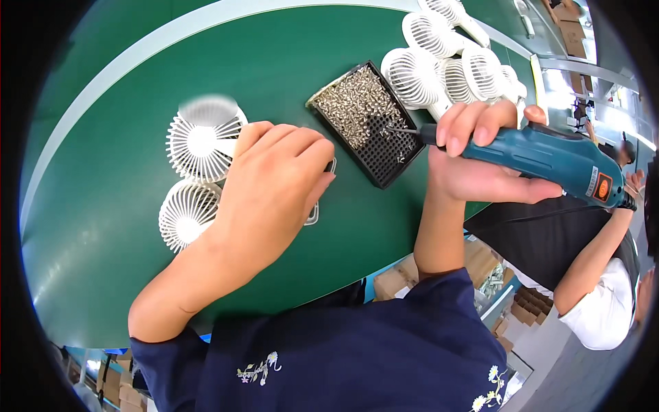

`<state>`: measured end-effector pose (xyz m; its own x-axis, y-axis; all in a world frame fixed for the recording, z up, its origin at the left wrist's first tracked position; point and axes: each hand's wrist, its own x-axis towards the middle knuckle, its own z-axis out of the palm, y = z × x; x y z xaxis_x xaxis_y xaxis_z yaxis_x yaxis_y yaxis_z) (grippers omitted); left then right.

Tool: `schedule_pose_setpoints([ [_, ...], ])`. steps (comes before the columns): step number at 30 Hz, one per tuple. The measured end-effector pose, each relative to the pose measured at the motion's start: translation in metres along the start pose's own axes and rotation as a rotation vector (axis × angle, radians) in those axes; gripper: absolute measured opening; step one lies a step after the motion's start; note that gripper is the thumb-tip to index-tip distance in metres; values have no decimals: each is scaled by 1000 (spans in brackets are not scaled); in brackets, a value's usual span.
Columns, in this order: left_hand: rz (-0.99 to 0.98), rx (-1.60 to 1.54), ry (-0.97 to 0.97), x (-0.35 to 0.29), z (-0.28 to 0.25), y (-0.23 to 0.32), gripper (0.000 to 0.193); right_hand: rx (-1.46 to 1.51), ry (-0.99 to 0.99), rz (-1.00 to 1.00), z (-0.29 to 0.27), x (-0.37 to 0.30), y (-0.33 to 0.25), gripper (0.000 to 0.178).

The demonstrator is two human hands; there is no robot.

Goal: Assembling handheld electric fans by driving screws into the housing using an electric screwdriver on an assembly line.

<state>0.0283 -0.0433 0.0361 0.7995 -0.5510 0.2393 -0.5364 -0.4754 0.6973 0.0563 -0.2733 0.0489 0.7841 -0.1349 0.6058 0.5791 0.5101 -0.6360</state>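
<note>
My right hand (480, 151) is wrapped round a teal electric screwdriver (532, 161), its bit pointing left over a black perforated tray (384, 161). Small silver screws (353, 103) lie heaped in the tray's far part, with a few near the bit. My left hand (274, 182) is closed over the table, fingers curled; what they grip is hidden. Beside it lie two white fan heads, a far one (199, 144) and a near one (187, 216); the far one's neck runs toward my hand. A blurred white oval (208, 110) overlaps it. A pale looped edge (313, 214) shows under my palm.
Several white handheld fans (419, 75) are piled beyond the tray at the back right. The green table (123, 226) has a pale curved rim. At the right sits another person in a dark apron (542, 233). Cardboard boxes (395, 281) stand below the table edge.
</note>
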Motion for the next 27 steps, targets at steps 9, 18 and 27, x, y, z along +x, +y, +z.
schedule_pose_setpoints([
  [9,14,-6,56,2,4,-1,22,69,-28,44,9,-5,-6,91],
  [18,85,-202,122,5,-2,2,25,107,-189,139,48,-4,-24,66],
  [27,119,-199,4,1,-5,-3,17,163,-274,251,46,-7,-10,66],
])
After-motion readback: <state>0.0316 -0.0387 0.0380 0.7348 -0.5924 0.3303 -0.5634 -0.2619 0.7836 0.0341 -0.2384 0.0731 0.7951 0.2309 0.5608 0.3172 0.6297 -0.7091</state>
